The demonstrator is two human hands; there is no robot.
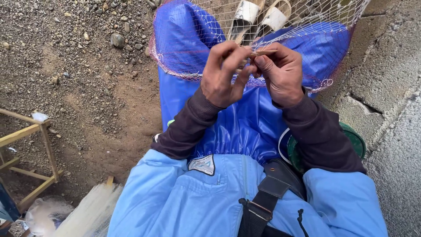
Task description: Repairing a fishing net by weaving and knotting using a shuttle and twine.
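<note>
Soft even daylight; edges perhaps slightly warped.

Both hands, left hand (226, 74) beside right hand (280, 72), meet over the net (184, 39) spread across the lap.

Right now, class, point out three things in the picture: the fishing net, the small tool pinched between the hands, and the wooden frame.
fishing net (197, 30), head view, on the mesh over the blue apron.
small tool (263, 53), head view, on its brown shaft between the fingertips.
wooden frame (48, 151), head view, on its upright leg.
</note>
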